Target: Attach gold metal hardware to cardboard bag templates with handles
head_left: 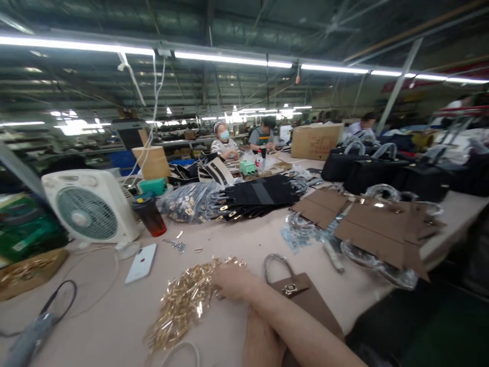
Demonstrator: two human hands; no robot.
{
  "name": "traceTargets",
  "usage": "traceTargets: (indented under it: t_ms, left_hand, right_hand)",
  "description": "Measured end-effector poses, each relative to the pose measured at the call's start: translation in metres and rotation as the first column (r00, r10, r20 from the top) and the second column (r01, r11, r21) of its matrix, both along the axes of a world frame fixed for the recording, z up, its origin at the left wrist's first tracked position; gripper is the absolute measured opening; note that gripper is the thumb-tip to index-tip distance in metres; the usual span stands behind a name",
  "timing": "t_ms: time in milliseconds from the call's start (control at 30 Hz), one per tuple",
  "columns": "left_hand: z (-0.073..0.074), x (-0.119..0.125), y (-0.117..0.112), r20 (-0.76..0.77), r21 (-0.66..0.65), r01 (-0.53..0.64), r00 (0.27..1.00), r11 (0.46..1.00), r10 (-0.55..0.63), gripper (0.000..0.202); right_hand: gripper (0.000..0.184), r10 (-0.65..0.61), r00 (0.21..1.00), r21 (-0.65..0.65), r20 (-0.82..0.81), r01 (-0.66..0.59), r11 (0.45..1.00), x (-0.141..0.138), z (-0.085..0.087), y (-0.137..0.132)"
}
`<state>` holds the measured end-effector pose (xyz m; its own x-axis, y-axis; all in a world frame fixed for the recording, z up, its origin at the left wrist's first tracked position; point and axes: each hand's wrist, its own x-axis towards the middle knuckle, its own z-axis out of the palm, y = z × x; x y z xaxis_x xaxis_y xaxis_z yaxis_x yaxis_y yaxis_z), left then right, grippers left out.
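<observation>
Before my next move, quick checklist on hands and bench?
1. Right hand at the gold metal pieces: ok, at the pile's edge.
2. Piece in its grip: cannot tell, too blurred.
3. Left hand position: cannot tell, the right forearm crosses in front.
4. Brown bag fully visible: not ok, the forearm covers part.
5. White phone clear of the pile: ok, lies apart.

The right forearm (301, 321), bare, slants in from the lower right and reaches across to the left, its wrist (252, 289) nearly straight. The right hand (232, 281) is lowered with its back up — its grip is too blurred to tell. Beneath crosses the steeper, bare left forearm (262, 339) — the left hand is hidden.
</observation>
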<state>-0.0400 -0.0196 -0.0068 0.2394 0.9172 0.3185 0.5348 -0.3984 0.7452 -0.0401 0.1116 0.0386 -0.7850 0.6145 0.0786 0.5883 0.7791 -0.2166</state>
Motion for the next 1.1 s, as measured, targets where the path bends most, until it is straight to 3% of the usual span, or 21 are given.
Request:
traceTargets:
  t_ms: [133, 200, 267, 333, 433, 567, 700, 833, 933, 967, 1033, 1100]
  left_hand:
    - [-0.007, 0.0, 0.01, -0.005, 0.002, 0.032, 0.999, 0.999, -0.032, 0.043]
    - [-0.007, -0.001, 0.01, 0.0, 0.011, 0.046, 0.999, 0.999, -0.046, 0.04]
    - [-0.004, -0.002, 0.006, 0.006, 0.029, 0.063, 0.998, 0.998, -0.064, 0.039]
    - [0.001, -0.003, 0.001, 0.042, 0.045, 0.065, 0.997, 0.997, -0.067, 0.039]
    - [0.012, -0.006, -0.005, 0.155, -0.018, 0.006, 0.988, 1.0, -0.003, 0.031]
    - [0.022, -0.011, -0.003, 0.274, -0.196, -0.146, 0.941, 0.97, 0.197, 0.034]
    - [0.02, -0.013, 0.003, 0.321, -0.278, -0.261, 0.882, 0.925, 0.345, 0.044]
    - [0.022, -0.006, 0.005, 0.345, -0.236, -0.337, 0.848, 0.911, 0.403, 0.047]
    - [0.033, -0.001, 0.01, 0.239, 0.056, -0.412, 0.89, 0.91, 0.388, 0.04]
    - [0.039, 0.001, 0.013, 0.17, 0.173, -0.365, 0.926, 0.915, 0.337, 0.034]
    - [0.051, 0.006, 0.02, 0.002, 0.323, -0.152, 0.987, 0.934, 0.16, 0.026]
    - [0.063, 0.013, 0.027, -0.17, 0.313, 0.085, 0.985, 0.946, -0.033, 0.024]
  right_hand:
    - [0.024, 0.006, 0.999, 0.009, -0.032, -0.005, 1.0, 0.005, 0.001, -0.002]
    - [0.018, -0.009, 0.987, -0.041, -0.161, 0.002, 0.999, 0.011, 0.012, -0.007]
    - [0.014, -0.108, 0.923, -0.119, -0.371, 0.068, 0.991, 0.021, 0.027, -0.013]
    - [0.011, -0.238, 0.77, -0.206, -0.592, 0.141, 0.968, 0.035, 0.041, -0.021]
    - [0.013, -0.417, 0.457, -0.384, -0.786, 0.167, 0.908, 0.071, 0.056, -0.037]
    - [0.025, -0.623, 0.082, -0.616, -0.778, 0.096, 0.782, 0.144, 0.054, -0.064]
    - [0.034, -0.658, -0.138, -0.671, -0.741, 0.202, 0.713, 0.214, 0.032, -0.097]
    - [0.038, -0.675, -0.2, -0.701, -0.71, 0.296, 0.649, 0.244, -0.002, -0.124]
    - [0.038, -0.714, -0.168, -0.733, -0.679, 0.211, 0.647, 0.243, -0.02, -0.133]
    - [0.037, -0.722, -0.151, -0.736, -0.675, 0.192, 0.649, 0.242, -0.023, -0.134]
    - [0.036, -0.727, -0.117, -0.734, -0.676, 0.187, 0.653, 0.24, -0.026, -0.133]
    - [0.035, -0.724, -0.112, -0.73, -0.68, 0.186, 0.657, 0.241, -0.027, -0.132]
